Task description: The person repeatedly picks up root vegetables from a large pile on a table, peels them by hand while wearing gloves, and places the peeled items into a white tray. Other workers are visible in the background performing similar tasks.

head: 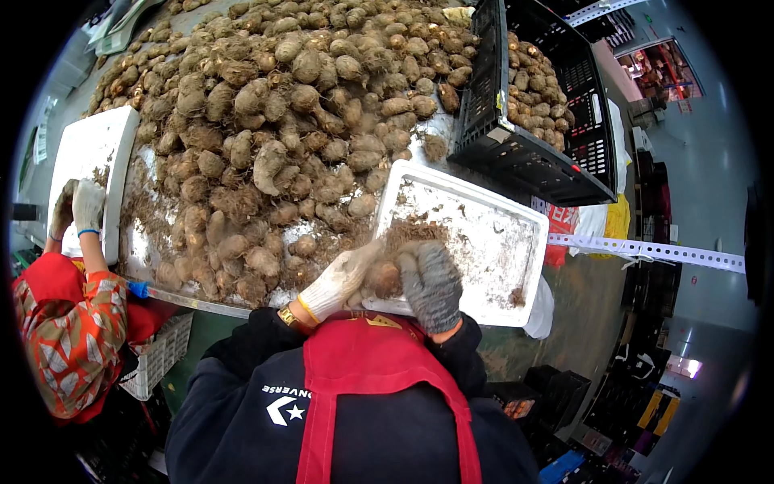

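My left hand (341, 279), in a white knit glove with a yellow cuff, grips a brown taro corm (383, 279) from the left. My right hand (430, 283), in a grey knit glove, curls against the same corm from the right; its fingertips are partly hidden. Both hands are low, over the near left corner of a white foam tray (496, 242). Inside that tray, loose brown root fibres (417, 233) lie just beyond my hands. A large heap of hairy taro corms (260, 121) covers the table ahead and to the left.
A black plastic crate (526, 166) with taro corms (535, 91) stands at the back right. To the left, a co-worker's gloved hands (78, 206) are over another foam tray (84, 142). The metal table edge (199, 305) runs in front of me. A perforated white bar (647, 248) juts out right.
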A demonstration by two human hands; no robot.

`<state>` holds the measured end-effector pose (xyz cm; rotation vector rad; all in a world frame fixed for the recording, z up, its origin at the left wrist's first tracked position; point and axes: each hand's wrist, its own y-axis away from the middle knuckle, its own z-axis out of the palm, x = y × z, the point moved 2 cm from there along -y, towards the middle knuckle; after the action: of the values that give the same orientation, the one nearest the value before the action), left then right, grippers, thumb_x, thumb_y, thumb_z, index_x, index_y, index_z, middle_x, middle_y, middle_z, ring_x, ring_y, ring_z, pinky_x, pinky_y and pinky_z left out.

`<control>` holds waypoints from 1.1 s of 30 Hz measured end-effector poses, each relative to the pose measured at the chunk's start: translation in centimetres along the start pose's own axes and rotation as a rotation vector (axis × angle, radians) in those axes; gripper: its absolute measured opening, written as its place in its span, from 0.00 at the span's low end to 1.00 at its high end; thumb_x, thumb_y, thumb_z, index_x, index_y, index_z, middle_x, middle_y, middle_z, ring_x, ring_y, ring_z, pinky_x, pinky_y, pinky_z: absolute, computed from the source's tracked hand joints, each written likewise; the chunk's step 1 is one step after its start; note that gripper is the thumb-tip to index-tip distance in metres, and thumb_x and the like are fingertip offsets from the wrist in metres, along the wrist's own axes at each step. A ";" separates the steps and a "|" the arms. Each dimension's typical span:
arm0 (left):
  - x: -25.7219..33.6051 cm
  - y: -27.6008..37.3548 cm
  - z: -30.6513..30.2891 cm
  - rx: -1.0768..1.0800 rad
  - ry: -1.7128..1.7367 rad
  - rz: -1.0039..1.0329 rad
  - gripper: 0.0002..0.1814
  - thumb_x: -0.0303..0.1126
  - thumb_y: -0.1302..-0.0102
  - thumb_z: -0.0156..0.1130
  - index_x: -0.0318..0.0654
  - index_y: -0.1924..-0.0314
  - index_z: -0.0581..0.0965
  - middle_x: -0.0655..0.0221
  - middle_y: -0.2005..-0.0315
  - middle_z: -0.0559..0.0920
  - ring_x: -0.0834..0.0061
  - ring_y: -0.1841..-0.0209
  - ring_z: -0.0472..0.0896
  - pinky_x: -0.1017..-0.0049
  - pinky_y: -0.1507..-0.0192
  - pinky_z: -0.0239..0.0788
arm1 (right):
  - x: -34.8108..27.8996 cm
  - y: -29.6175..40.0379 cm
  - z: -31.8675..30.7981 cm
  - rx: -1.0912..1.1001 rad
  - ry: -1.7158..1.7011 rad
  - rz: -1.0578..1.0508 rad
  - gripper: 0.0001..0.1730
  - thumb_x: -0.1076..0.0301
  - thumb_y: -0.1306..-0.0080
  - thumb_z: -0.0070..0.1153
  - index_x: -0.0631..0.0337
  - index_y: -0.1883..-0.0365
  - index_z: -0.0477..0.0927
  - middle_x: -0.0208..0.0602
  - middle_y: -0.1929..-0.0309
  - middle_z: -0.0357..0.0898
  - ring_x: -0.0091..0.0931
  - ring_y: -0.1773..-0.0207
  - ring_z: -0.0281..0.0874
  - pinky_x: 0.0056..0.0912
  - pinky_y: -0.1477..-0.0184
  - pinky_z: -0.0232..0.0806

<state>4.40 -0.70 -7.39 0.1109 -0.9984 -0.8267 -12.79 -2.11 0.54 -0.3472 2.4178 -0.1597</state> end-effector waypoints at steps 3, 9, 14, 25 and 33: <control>0.7 0.3 0.3 -0.010 -0.045 0.050 0.29 0.33 0.29 0.57 0.34 0.31 0.64 0.71 0.56 0.77 0.85 0.63 0.73 0.84 0.63 0.69 | 2.7 0.3 -0.6 0.112 0.005 0.110 0.04 0.75 0.33 0.56 0.60 0.61 0.80 0.40 0.65 0.80 0.35 0.62 0.80 0.35 0.59 0.71; 0.5 0.2 -0.5 0.029 -0.265 0.186 0.35 0.28 0.34 0.61 0.36 0.29 0.60 0.66 0.51 0.77 0.76 0.60 0.78 0.80 0.58 0.70 | -0.3 0.6 -2.1 -0.126 -0.240 0.042 0.17 0.72 0.36 0.62 0.59 0.49 0.81 0.41 0.56 0.81 0.37 0.53 0.80 0.35 0.51 0.72; -1.1 -0.8 -1.0 -0.009 0.303 -0.018 0.26 0.44 0.24 0.54 0.41 0.32 0.66 0.72 0.59 0.81 0.88 0.72 0.75 0.88 0.77 0.64 | -0.6 0.9 -0.6 -0.066 -0.021 -0.116 0.15 0.67 0.37 0.63 0.57 0.51 0.83 0.39 0.58 0.82 0.38 0.55 0.80 0.39 0.53 0.72; 0.1 -0.3 1.0 0.057 -0.025 0.131 0.26 0.51 0.23 0.49 0.45 0.34 0.69 0.77 0.72 0.79 0.93 0.83 0.66 0.90 0.84 0.52 | -0.4 0.8 -1.5 -0.178 0.116 -0.183 0.10 0.69 0.37 0.62 0.56 0.56 0.82 0.41 0.61 0.83 0.41 0.57 0.82 0.41 0.57 0.75; -1.9 -0.9 -2.0 -0.634 0.734 -0.114 0.27 0.43 0.23 0.51 0.38 0.30 0.63 0.64 0.49 0.78 0.77 0.56 0.79 0.81 0.56 0.73 | 2.8 -0.5 -1.3 -0.096 -0.008 -0.085 0.07 0.71 0.38 0.59 0.59 0.61 0.81 0.40 0.64 0.78 0.39 0.60 0.78 0.41 0.56 0.72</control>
<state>4.91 -0.59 -10.20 -0.0747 -0.0212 -1.0631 -15.60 -3.43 -0.10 -0.4933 2.4092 -0.0793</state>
